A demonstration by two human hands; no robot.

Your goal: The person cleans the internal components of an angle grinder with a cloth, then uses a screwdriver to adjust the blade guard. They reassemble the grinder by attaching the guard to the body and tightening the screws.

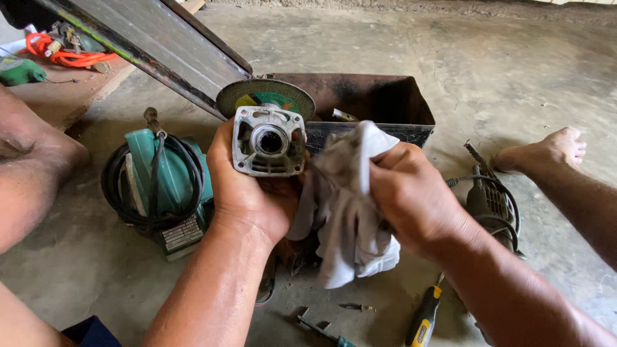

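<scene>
Concrete floor (514,77) lies beneath: left hand (247,193) grips a grey gear housing (268,141) (disc (265,96) behind), right hand (411,193) beside it clenches a white rag (344,212).

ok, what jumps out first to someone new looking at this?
Centre frame, the left hand holds up a grey metal gear housing with a grinding disc behind it, while the right hand grips a white rag. A teal power tool lies left on the concrete floor.

grey gear housing (268,141) — white rag (347,205), teal grinder (164,183)
</scene>
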